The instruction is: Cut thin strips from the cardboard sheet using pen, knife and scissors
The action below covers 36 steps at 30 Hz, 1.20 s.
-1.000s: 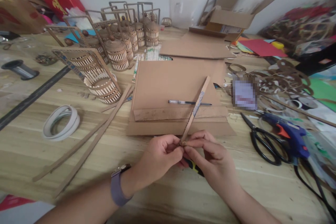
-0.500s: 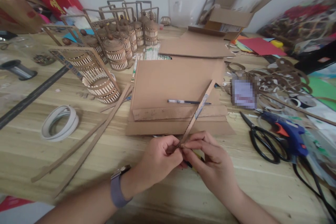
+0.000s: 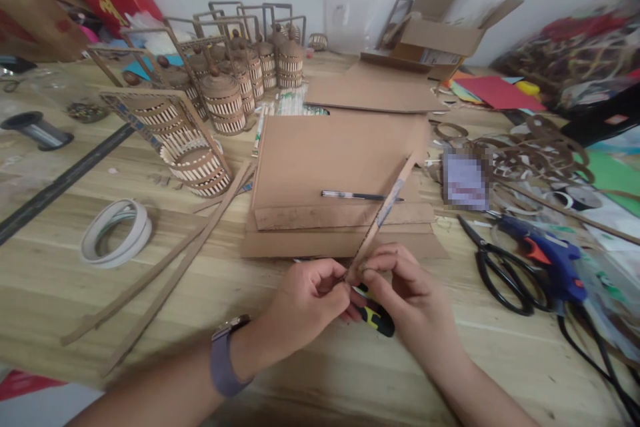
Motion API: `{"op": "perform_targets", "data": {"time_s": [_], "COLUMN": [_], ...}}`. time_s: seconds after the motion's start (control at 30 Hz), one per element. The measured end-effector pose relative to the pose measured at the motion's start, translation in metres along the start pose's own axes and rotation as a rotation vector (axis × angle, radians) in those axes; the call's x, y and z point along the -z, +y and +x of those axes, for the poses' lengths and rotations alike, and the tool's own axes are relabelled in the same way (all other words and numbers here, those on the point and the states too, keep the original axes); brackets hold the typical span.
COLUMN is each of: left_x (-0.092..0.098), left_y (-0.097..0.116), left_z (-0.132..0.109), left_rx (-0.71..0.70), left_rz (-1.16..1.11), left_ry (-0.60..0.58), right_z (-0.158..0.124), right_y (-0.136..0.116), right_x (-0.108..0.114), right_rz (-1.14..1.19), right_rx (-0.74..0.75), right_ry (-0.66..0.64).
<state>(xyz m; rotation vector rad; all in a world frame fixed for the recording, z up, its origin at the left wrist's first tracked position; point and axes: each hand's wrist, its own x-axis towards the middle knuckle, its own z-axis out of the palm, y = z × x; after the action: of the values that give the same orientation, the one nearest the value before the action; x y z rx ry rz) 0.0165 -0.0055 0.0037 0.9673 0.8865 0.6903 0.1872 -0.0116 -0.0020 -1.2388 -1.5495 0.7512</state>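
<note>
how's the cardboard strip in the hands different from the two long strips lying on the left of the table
The held cardboard strip is pinched at its near end by the left hand and right hand and slants up off the table; the two long strips lie flat on the wooden table, untouched. The held one looks shorter and carries a pale patch; the lying ones are plain. All are narrow brown cardboard.

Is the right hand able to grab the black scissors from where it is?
Probably yes. The scissors lie flat on the table just right of the right hand, nothing between them, but that hand is pinching the cardboard strip.
</note>
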Motion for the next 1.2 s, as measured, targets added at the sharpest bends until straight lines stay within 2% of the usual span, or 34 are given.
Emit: {"op": "perform_targets", "data": {"time_s": [0.3,0.4,0.53,0.6,0.67,0.8,0.87,1.03,1.2], "left_x": [0.0,0.001,0.001,0.001,0.001,0.001,0.002,0.007,0.006], "left_y": [0.002,0.002,0.0,-0.001,-0.002,0.0,0.001,0.0,0.002], "left_z": [0.001,0.002,0.004,0.004,0.003,0.004,0.005,0.007,0.005], "left_rx": [0.028,0.065,0.092,0.09,0.086,0.045,0.023,0.02,-0.019], "left_rz": [-0.087,-0.14,-0.187,-0.197,-0.191,-0.127,-0.083,-0.005,0.048], "left_ry": [-0.034,-0.031,-0.025,-0.029,-0.038,-0.05,-0.037,-0.022,-0.012], "right_z": [0.009,0.016,0.025,0.025,0.022,0.008,0.003,-0.004,-0.01], "right_y": [0.003,0.003,0.007,0.005,-0.003,-0.022,-0.027,-0.024,-0.023], "right_x": [0.016,0.034,0.064,0.068,0.06,0.027,0.016,0.01,0.007], "right_rz": [-0.271,-0.425,-0.721,-0.797,-0.772,-0.603,-0.583,-0.545,-0.643], "right_rx": [0.15,0.237,0.336,0.359,0.382,0.419,0.415,0.453,0.569], "right_ry": [0.154,0.111,-0.043,0.0,0.037,-0.152,-0.186,-0.163,-0.098]}}
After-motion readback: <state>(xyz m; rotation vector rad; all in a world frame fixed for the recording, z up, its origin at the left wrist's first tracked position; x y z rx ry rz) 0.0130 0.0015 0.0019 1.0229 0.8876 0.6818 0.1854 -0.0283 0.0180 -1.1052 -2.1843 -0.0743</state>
